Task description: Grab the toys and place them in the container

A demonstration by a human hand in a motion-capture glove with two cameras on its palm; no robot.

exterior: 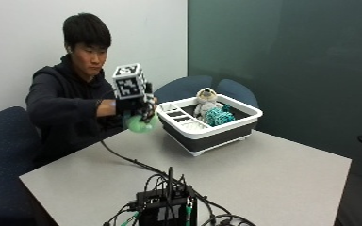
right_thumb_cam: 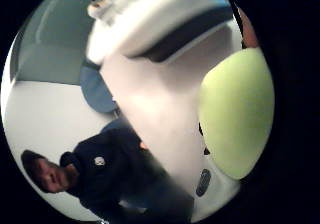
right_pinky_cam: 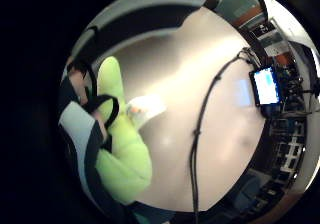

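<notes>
Two soft toys already sit inside the container [exterior: 231,128], a white-rimmed, dark-walled tub on the worktop [exterior: 275,174]: a beige plush animal [exterior: 205,100] standing upright and a teal knitted toy [exterior: 216,116] leaning against it. The gloved right hand [exterior: 137,107] is raised above the worktop just beside the container's near corner, not yet over its rim. Its fingers are curled round a light green soft toy [exterior: 136,124], which hangs just under the palm; both palm views show that green toy pressed close against the hand. By my reading the task is well along: this toy must be carried over the rim and let go. No other loose toys show on the worktop.
</notes>
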